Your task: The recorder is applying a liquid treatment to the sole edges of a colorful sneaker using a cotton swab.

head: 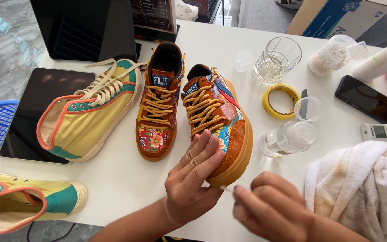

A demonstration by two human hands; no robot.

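My left hand (192, 177) lies flat on the toe of a patchwork orange sneaker (220, 116) with yellow laces, holding it on the white table (117, 179). Its matching sneaker (160, 103) stands just to the left. My right hand (269, 208) hovers at the toe's front edge, pinching a thin white stick (226, 189) whose tip points at the sole.
A yellow high-top shoe (86, 112) lies on a dark tablet (27, 112); its pair (19, 201) rests at the near left. A tape roll (281, 101), glass (276, 56), tipped clear bottle (290, 136), phone (366, 98), remote (384, 132) and stained towel (363, 188) crowd the right.
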